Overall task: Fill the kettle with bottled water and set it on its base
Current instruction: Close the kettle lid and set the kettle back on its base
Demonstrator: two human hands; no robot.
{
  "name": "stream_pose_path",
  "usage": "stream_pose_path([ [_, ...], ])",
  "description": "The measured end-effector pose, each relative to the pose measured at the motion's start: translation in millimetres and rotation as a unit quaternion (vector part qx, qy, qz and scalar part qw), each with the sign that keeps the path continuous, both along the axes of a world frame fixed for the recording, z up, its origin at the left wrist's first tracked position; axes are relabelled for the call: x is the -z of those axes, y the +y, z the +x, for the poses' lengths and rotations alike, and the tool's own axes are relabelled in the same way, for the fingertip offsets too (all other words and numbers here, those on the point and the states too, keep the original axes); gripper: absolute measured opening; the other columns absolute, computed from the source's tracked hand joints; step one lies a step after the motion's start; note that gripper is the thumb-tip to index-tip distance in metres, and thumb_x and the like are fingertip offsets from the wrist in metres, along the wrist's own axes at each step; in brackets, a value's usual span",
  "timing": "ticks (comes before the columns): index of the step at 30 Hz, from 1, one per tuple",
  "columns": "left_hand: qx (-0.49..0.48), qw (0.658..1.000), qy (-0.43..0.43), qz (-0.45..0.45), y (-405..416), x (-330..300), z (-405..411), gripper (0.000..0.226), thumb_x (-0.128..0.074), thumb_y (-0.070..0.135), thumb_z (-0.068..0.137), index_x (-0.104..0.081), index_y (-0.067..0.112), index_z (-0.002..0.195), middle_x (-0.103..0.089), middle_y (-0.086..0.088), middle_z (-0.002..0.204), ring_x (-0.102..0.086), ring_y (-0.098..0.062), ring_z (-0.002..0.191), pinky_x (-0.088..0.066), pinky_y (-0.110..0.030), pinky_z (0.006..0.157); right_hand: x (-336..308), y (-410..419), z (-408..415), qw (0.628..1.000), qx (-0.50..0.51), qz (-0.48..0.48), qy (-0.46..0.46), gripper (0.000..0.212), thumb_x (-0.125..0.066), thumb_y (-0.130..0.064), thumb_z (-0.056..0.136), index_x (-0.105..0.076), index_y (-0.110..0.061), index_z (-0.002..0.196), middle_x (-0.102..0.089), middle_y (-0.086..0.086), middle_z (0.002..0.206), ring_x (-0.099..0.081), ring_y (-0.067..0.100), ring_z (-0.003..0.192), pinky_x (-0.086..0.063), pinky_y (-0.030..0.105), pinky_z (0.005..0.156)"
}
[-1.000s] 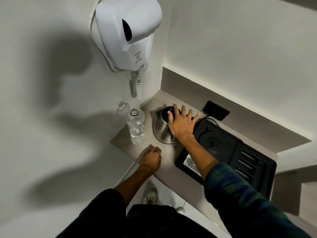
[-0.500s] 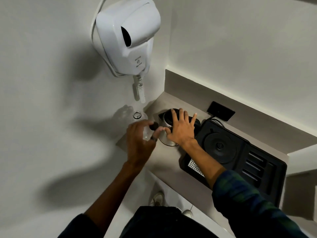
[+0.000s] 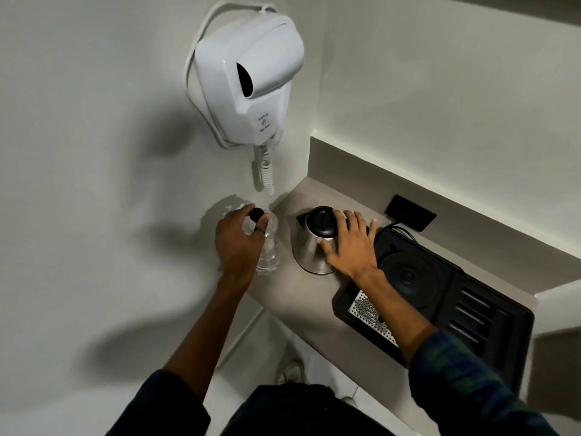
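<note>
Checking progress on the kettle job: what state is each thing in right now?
kettle: lid shut, on the counter, off its base
base: bare
water bottle: upright, black cap at its mouth
left hand: fingers on the cap
right hand: spread on the kettle
hair dryer: hung on the wall

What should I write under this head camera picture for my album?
Left hand puts the black cap on the water bottle; right hand rests on the steel kettle beside its base.
</note>
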State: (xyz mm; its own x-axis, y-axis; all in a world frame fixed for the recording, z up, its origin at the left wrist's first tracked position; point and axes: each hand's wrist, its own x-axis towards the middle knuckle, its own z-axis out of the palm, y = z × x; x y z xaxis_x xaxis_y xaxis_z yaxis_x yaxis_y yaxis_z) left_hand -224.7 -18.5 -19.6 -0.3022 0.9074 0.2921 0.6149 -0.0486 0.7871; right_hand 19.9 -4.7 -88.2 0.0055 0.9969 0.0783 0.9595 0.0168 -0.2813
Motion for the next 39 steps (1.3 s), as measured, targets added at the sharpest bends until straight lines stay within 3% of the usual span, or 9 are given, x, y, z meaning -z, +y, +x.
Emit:
stream_pose_path([
  [6, 0.017, 0.995, 0.100, 0.013, 3.1, -9.4, -2.8, 0.026, -0.075, 0.041, 0.091, -0.075, 0.017, 0.100, -0.075, -0.003, 0.097, -0.068, -0.027, 0.092, -0.055, -0.043, 0.084, 5.6, -6.0, 3.6, 1.000, -0.003, 0.000, -0.008, 0.080, -0.047, -0.065, 0.096, -0.036, -0.016, 0.158, -0.042, 0.018, 0.160, -0.030, 0.041, 0.155, -0.013, 0.072, 0.125],
  [11, 0.036, 0.991, 0.130, -0.016, 6.4, -14.2, -2.4, 0.025, -0.072, 0.041, 0.093, -0.075, 0.017, 0.100, -0.073, -0.004, 0.100, -0.067, -0.026, 0.096, -0.054, -0.039, 0.084, 5.0, -5.6, 7.6, 1.000, -0.009, -0.003, 0.002, 0.079, -0.051, -0.063, 0.096, -0.037, -0.016, 0.158, -0.043, 0.017, 0.159, -0.031, 0.040, 0.154, -0.014, 0.069, 0.125],
  [14, 0.036, 0.993, 0.115, -0.014, 5.0, -9.7, -3.4, 0.043, -0.074, 0.044, 0.093, -0.071, 0.015, 0.124, -0.070, -0.009, 0.123, -0.064, -0.031, 0.119, -0.052, -0.042, 0.100, 4.6, -4.5, 11.8, 1.000, -0.012, 0.010, 0.010, 0.074, -0.049, -0.062, 0.098, -0.041, -0.016, 0.155, -0.048, 0.015, 0.155, -0.037, 0.038, 0.149, -0.019, 0.066, 0.125],
  [17, 0.041, 0.985, 0.165, 0.033, -6.1, 1.9, 11.3, 0.083, -0.071, 0.052, 0.093, -0.042, 0.008, 0.156, -0.038, -0.019, 0.162, -0.029, -0.037, 0.154, -0.030, -0.046, 0.123, -0.1, -0.3, 17.8, 0.999, 0.001, 0.042, 0.026, 0.059, -0.047, -0.054, 0.103, -0.053, -0.013, 0.144, -0.062, 0.015, 0.139, -0.054, 0.037, 0.131, -0.037, 0.055, 0.116],
  [21, 0.149, 0.960, 0.224, 0.072, -16.9, 30.3, 51.5, 0.084, -0.055, 0.057, 0.098, -0.024, 0.016, 0.164, -0.010, -0.011, 0.173, -0.001, -0.030, 0.162, -0.013, -0.047, 0.130, -11.3, 11.5, 21.1, 0.991, 0.073, 0.025, 0.107, 0.045, -0.046, -0.047, 0.107, -0.067, -0.007, 0.114, -0.073, 0.017, 0.112, -0.067, 0.039, 0.104, -0.052, 0.044, 0.089],
  [25, 0.228, 0.932, 0.278, 0.048, -15.9, 59.2, 77.9, 0.081, -0.059, 0.051, 0.097, -0.028, 0.014, 0.162, -0.024, -0.019, 0.169, -0.008, -0.035, 0.160, -0.022, -0.054, 0.127, -16.5, 22.2, 18.8, 0.965, 0.184, 0.017, 0.188, 0.052, -0.047, -0.045, 0.108, -0.069, -0.001, 0.089, -0.075, 0.026, 0.093, -0.070, 0.047, 0.094, -0.054, 0.046, 0.080],
  [29, 0.238, 0.921, 0.305, 0.034, -7.4, 69.5, 83.2, 0.082, -0.060, 0.049, 0.097, -0.027, 0.013, 0.162, -0.025, -0.019, 0.168, -0.010, -0.035, 0.159, -0.024, -0.053, 0.127, -11.2, 25.6, 15.3, 0.937, 0.237, 0.067, 0.248, 0.048, -0.058, -0.032, 0.103, -0.069, 0.001, 0.071, -0.071, 0.027, 0.072, -0.069, 0.049, 0.077, -0.052, 0.045, 0.069],
  [34, 0.208, 0.913, 0.339, 0.088, 7.8, 63.8, 82.3, 0.081, -0.058, 0.047, 0.096, -0.029, 0.009, 0.162, -0.019, -0.019, 0.169, -0.002, -0.034, 0.160, -0.002, -0.047, 0.131, -10.8, 24.9, 26.4, 0.932, 0.224, 0.117, 0.260, 0.050, -0.065, -0.027, 0.099, -0.060, -0.007, 0.053, -0.061, 0.022, 0.053, -0.062, 0.045, 0.056, -0.042, 0.038, 0.056],
  [39, 0.198, 0.911, 0.345, 0.106, 28.0, 56.1, 101.3, 0.078, -0.038, 0.059, 0.104, -0.021, 0.012, 0.165, -0.012, -0.019, 0.172, -0.002, -0.039, 0.160, -0.006, -0.058, 0.129, -26.0, 12.6, 71.4, 0.908, 0.232, 0.198, 0.288, 0.054, -0.062, -0.027, 0.098, -0.046, -0.015, 0.047, -0.040, 0.003, 0.041, -0.034, 0.017, 0.036, -0.024, 0.025, 0.047],
])
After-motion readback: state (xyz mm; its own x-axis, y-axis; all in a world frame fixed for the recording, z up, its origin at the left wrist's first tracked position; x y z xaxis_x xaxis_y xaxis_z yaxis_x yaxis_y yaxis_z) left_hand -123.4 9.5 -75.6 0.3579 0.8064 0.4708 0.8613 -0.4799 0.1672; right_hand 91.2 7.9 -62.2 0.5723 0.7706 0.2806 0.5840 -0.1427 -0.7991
